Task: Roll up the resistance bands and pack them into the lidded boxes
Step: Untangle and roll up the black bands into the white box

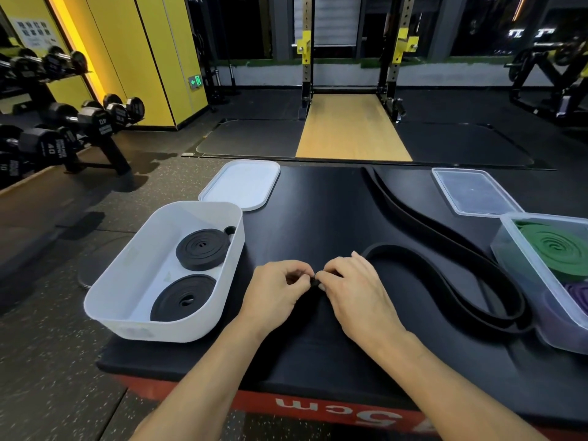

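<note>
Head view, your bench [318, 202]:

- Your left hand [280, 288] and right hand [353, 291] meet at the bench's middle. Fingers [327, 276] on both are curled in tight, pinching one end of the loose black band [413, 214] between them.
- From your fingers the band swings out right in a wide loop, doubles back just beside the clear box [521, 265], then trails off toward the far edge.
- White box [133, 275] sits to your left, apart from the hands. Two rolled black bands inside: far roll [202, 249], near roll [183, 298]. The white lid [241, 186] lies behind it.
- The clear box holds a green roll [556, 246] and a purple band [579, 294]. The clear lid [474, 192] lies flat behind it.
</note>
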A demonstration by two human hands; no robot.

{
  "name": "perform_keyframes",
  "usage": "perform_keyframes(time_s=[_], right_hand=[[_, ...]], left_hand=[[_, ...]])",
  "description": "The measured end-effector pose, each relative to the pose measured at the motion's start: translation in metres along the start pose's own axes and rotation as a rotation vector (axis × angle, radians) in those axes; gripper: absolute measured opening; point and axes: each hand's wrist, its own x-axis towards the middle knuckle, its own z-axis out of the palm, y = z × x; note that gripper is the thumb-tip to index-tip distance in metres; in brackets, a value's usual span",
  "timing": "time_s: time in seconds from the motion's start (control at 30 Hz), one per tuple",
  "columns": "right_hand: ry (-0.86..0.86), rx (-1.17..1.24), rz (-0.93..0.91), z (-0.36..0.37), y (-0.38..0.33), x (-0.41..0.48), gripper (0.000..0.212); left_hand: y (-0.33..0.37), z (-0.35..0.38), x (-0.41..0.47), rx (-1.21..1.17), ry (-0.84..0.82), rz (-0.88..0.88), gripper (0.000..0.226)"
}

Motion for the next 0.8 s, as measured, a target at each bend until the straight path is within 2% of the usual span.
perform_keyframes(time_s=[0.17, 0.27, 0.43, 0.6, 0.8], right_hand=[[-0.009, 0.025, -0.014, 0.001, 0.007, 0.003, 0.020], [0.016, 0.048, -0.021, 0.001, 0.007, 0.002, 0.021], [0.031, 0.124, 0.019, 0.001, 0.008, 0.001, 0.019], [0.009, 0.250, 0.010, -0.002, 0.012, 0.001, 0.021], [-0.029, 0.191, 0.003, -0.008, 0.010, -0.003, 0.022]], left_hand=[[-0.006, -0.001, -0.006, -0.020, -0.028, 0.068, 0.009], [-0.010, 0.000, -0.007, 0.001, -0.066, 0.070, 0.028], [-0.012, 0.001, -0.005, -0.047, -0.033, 0.090, 0.029], [-0.013, -0.006, -0.007, -0.124, -0.098, 0.102, 0.038], [-0.014, -0.005, -0.010, -0.079, -0.143, 0.094, 0.039]])
